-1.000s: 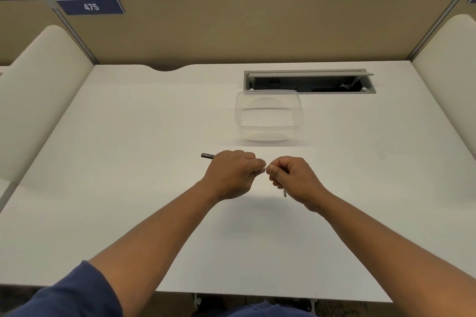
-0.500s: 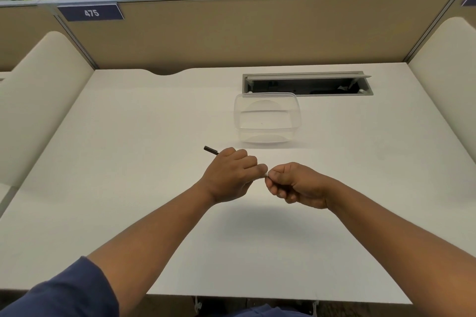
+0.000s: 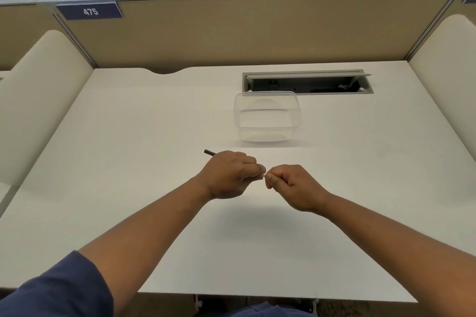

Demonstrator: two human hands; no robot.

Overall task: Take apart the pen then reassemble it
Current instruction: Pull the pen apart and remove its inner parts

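My left hand [image 3: 230,175] is closed around a dark pen [image 3: 210,152], whose black end sticks out to the left past my knuckles. A small pale bit of the pen shows between the two hands. My right hand [image 3: 293,186] is a fist pinching that pale end, thumb and forefinger touching it. Both hands hover just above the white desk [image 3: 128,162], near its middle. Most of the pen is hidden inside my fists.
A clear plastic container [image 3: 267,116] stands on the desk just beyond my hands. Behind it is an open cable tray slot [image 3: 307,82]. Tan partition walls with a "475" label [image 3: 88,11] bound the desk at the back, and cream side panels at left and right.
My right hand has turned from a raised pinch into a lower fist at the pen's pale end. A thin part seen below the right hand a second ago is out of sight.
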